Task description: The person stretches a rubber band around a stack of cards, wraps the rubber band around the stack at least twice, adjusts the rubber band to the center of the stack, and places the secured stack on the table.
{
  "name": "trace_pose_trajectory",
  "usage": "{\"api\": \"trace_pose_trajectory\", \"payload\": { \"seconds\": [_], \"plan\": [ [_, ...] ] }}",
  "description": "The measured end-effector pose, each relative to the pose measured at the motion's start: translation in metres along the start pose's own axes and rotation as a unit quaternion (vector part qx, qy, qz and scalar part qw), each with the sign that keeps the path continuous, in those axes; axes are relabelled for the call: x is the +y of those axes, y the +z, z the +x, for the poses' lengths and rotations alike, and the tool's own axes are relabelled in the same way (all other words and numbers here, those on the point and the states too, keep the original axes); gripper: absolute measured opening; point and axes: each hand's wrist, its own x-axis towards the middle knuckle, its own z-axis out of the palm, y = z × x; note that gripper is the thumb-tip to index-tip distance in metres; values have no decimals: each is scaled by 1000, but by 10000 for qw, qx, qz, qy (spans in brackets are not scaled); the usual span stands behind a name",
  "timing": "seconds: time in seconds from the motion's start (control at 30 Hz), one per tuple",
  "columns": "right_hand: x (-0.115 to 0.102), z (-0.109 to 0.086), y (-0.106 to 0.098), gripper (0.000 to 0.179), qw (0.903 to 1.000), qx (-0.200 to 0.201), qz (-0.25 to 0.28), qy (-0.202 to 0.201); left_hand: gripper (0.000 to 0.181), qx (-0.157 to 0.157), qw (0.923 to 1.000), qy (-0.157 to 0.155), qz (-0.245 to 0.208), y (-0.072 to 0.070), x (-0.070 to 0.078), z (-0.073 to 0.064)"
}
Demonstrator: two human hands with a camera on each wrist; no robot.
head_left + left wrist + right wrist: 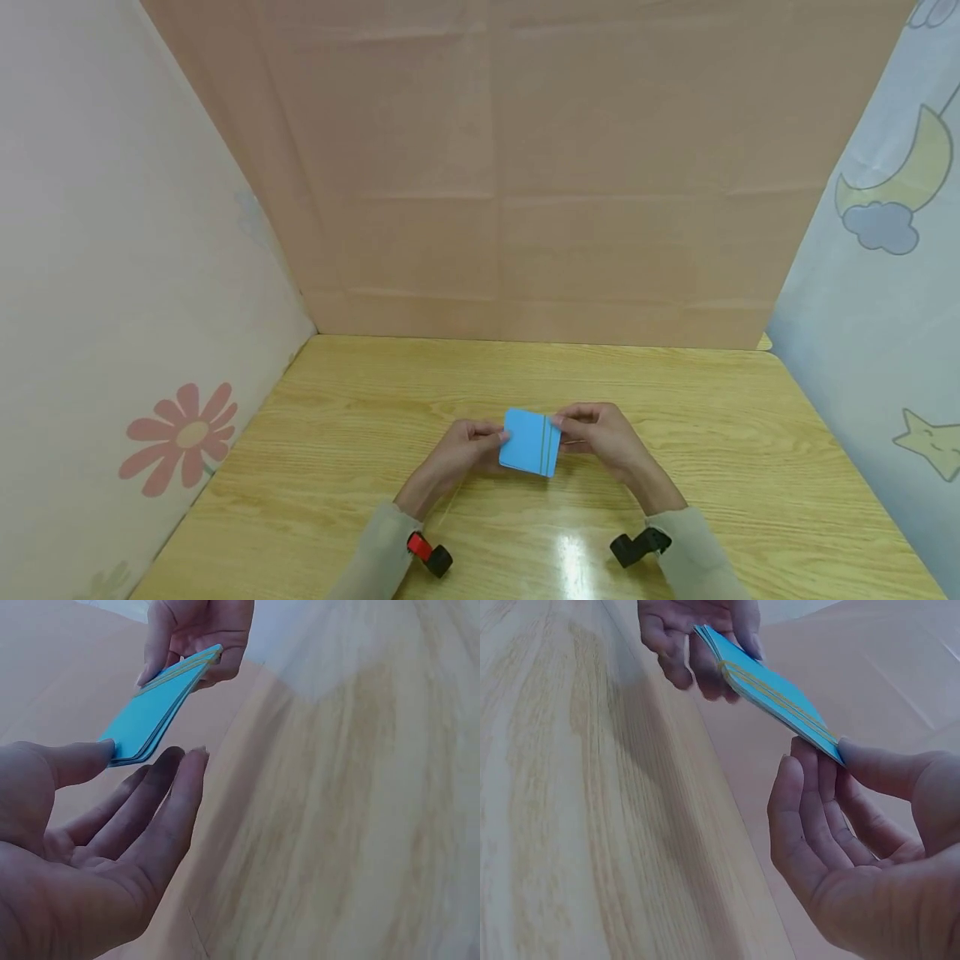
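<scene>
Blue square cards (522,440) in thin yellow banding (543,447) are pinched by left hand (467,450) and right hand (606,437), apparently mid-banding; next likely calls for a steady left pinch.

Blue cards (522,442) show 2 yellow stripes (543,446); tabletop (360,392), yellowish wood grain.

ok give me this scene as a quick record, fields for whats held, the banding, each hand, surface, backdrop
held: thin blue stack, raised off the table, several layers at its edges
banding: yellow strands, nearer the right hand
left hand: thumb on top, fingers below
right hand: pinches the banded end
surface: wood-grain table
backdrop: creased brown sheet
</scene>
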Motion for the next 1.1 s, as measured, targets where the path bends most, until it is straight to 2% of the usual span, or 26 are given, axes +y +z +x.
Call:
{"api": "trace_pose_trajectory", "payload": {
  "seconds": [0.2,0.47,0.73,1.1],
  "plan": [
    [-1,1,-3,37,10000,29,48,14,37,-137,9986,-181,-475,-1,-4,-5],
    [1,4,-6,38,10000,-38,31,9,30,-239,9969,-95,-743,-2,-7,-4],
    [-2,4,-5,39,9999,-124,62,4,28,-339,9968,-30,-730,-3,-6,-4],
    [-3,7,-3,36,9996,-80,-270,67,27,-413,9973,27,-610,-3,-6,-7]
  ]
}}
